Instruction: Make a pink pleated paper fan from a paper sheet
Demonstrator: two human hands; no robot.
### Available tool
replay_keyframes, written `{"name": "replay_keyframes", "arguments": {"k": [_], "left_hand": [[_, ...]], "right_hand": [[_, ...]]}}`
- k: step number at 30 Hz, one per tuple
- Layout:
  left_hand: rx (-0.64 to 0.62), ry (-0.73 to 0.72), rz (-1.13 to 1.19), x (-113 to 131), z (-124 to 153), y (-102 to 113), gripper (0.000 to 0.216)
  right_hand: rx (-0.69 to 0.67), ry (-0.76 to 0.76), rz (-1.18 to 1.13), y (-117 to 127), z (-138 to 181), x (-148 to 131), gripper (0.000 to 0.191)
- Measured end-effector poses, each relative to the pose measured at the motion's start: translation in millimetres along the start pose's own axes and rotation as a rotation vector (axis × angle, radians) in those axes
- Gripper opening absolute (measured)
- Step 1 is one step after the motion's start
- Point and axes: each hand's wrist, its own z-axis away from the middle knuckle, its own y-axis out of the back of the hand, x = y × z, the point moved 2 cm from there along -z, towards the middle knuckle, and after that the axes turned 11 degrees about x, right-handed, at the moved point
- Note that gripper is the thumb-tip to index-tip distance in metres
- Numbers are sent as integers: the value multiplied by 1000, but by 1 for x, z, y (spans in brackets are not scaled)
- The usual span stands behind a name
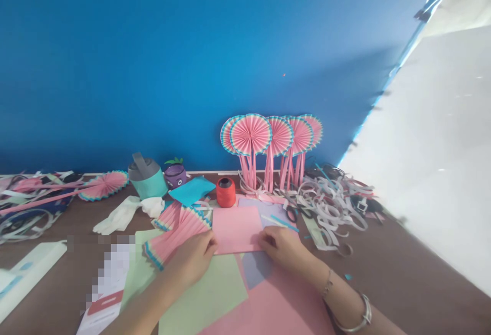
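My left hand (192, 261) and my right hand (284, 248) both grip the near edge of a pink paper square (236, 227) lying on the brown table, fingers curled on its two lower corners. Just left of the square lies a pleated pink fan piece with blue edging (174, 235). Under my wrists are larger sheets: light green (207, 299), lilac (255, 268) and pink (276, 309).
Finished pink paper fans on sticks (268, 140) lean against a blue board (153, 69). A red thread spool (225, 192), blue paper (192, 190), teal bottle (148, 176), purple toy (175, 174), white glove (123, 215) and curled paper strips (330, 202) lie behind. White board at right (441, 161).
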Motion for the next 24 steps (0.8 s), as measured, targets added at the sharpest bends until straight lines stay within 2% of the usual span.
{"name": "replay_keyframes", "arguments": {"k": [9, 18, 21, 24], "left_hand": [[19, -41, -60, 1, 1, -5, 17], [-15, -87, -249, 9, 6, -7, 25], [34, -185, -359, 6, 7, -15, 30], [160, -300, -476, 6, 12, -24, 37]], "right_hand": [[-3, -29, 50, 1, 0, -5, 15], [-8, -5, 96, -3, 3, -4, 15], [-18, 4, 103, -3, 5, -6, 15], [-22, 6, 125, -3, 6, -8, 13]]}}
